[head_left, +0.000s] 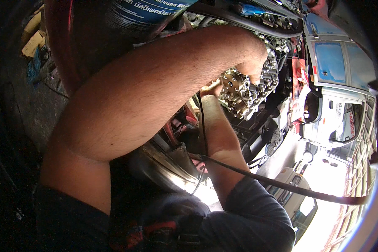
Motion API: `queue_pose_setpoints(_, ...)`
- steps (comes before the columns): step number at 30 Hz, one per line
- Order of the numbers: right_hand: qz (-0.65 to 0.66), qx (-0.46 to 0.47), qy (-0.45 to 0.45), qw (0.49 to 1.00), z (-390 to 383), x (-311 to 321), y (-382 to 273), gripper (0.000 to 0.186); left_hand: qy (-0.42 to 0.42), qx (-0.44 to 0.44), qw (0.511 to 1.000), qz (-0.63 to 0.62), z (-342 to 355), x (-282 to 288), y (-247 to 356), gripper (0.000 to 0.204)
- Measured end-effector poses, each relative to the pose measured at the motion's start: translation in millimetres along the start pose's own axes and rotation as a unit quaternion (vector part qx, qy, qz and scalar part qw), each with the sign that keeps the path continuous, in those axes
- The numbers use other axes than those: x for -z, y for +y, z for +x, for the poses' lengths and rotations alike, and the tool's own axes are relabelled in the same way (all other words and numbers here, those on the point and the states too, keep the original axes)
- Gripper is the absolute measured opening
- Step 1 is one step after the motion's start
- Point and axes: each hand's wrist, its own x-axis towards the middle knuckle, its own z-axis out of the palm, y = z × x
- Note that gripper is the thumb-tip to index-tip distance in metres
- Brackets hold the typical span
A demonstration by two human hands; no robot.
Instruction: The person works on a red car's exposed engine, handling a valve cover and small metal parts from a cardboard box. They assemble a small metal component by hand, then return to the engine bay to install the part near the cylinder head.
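A metal engine cylinder head (264, 82), with round gears and shafts showing, sits in the engine bay. My left arm crosses the view, and my left hand (253, 65) reaches over the top of the cylinder head. Its fingers bend down against the metal; what they close on, if anything, is hidden. Below my left forearm, my right hand (212, 89) is at the near side of the head. Its thumb lies beside a round bronze-coloured gear (232, 83), and the fingers appear wrapped around the edge, partly covered by my left forearm.
A blue printed can (145, 14) stands at the top left. A dark cable (277, 183) runs across my right arm. Hoses and a blue-handled tool (248, 9) lie beyond the engine. White vehicles (336, 113) stand at the right, and cardboard (33, 43) lies far left.
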Motion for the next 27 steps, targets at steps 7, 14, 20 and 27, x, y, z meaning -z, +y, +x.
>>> queue_pose_setpoints(7, 0.005, -0.119, -0.147, 0.982, 7, 13, 12, 0.032, 0.004, -0.009, 1.0, -0.025, -8, 5, -4, 0.078)
queue_pose_setpoints(14, -0.62, 0.084, -0.348, 0.698, 14, 15, -22, 0.035, -0.009, 0.008, 1.0, -0.009, 1, 0, 1, 0.08)
queue_pose_setpoints(20, -0.491, 0.005, -0.242, 0.837, -83, 44, -119, 0.029, 0.051, -0.029, 0.998, -0.002, -4, -1, -2, 0.081)
queue_pose_setpoints(27, -0.389, 0.053, -0.08, 0.916, -273, 148, -213, 0.024, 0.065, -0.009, 0.998, -0.021, 1, -4, 1, 0.072)
